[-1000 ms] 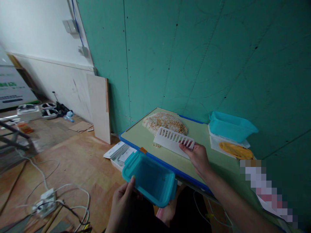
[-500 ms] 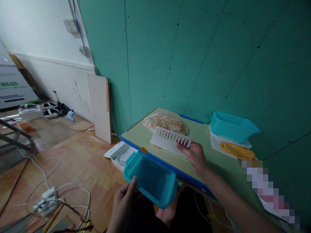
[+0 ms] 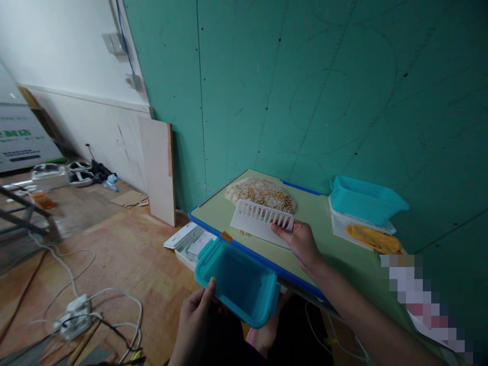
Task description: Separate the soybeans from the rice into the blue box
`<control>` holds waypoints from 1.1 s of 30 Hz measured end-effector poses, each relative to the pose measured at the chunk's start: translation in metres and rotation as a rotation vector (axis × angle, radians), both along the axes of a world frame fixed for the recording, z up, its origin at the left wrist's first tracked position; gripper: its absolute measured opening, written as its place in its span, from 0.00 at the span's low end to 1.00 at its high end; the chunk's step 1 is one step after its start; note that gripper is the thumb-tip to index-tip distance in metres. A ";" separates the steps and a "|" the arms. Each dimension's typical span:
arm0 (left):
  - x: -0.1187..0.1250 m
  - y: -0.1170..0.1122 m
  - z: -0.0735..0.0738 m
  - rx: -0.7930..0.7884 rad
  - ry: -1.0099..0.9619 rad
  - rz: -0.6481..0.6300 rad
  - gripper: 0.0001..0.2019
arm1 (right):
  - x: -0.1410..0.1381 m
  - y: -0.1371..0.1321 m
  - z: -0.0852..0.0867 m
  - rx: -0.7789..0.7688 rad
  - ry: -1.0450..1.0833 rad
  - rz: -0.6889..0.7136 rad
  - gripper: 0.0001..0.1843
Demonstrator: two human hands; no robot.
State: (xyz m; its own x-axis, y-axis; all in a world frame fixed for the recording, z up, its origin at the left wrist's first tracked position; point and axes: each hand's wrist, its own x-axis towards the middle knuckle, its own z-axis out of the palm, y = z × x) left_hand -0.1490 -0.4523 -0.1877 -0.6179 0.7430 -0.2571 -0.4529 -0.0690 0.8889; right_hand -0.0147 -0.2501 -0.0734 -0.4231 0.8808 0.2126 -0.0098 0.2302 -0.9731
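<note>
The right hand (image 3: 302,245) is clasping a white comb (image 3: 252,222) by one end, its length running crosswise between the grain pile (image 3: 263,193) and the blue container (image 3: 238,279) the left hand (image 3: 196,309) is pinching.

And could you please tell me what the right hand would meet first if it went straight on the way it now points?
Beyond the white slotted tool it holds, the right hand would probably meet the grain pile first; whether the tool's slotted edge touches the pile is hard to tell.
</note>
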 end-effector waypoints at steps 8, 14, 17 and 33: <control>0.000 0.001 0.002 -0.024 0.031 0.021 0.25 | -0.002 -0.005 0.005 -0.004 0.004 0.035 0.18; 0.001 0.001 0.003 0.003 0.025 0.002 0.24 | -0.001 -0.005 0.004 0.013 0.007 0.035 0.18; 0.000 0.001 -0.003 0.016 0.014 -0.004 0.23 | 0.001 -0.004 0.002 0.010 -0.009 0.018 0.17; 0.000 0.001 -0.007 0.024 -0.006 -0.008 0.23 | 0.003 -0.010 0.004 -0.052 -0.001 0.035 0.16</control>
State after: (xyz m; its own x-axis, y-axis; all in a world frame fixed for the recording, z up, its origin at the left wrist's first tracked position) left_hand -0.1488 -0.4512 -0.1947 -0.6102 0.7540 -0.2432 -0.4592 -0.0864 0.8842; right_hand -0.0114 -0.2601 -0.0697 -0.4539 0.8753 0.1667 -0.0158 0.1792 -0.9837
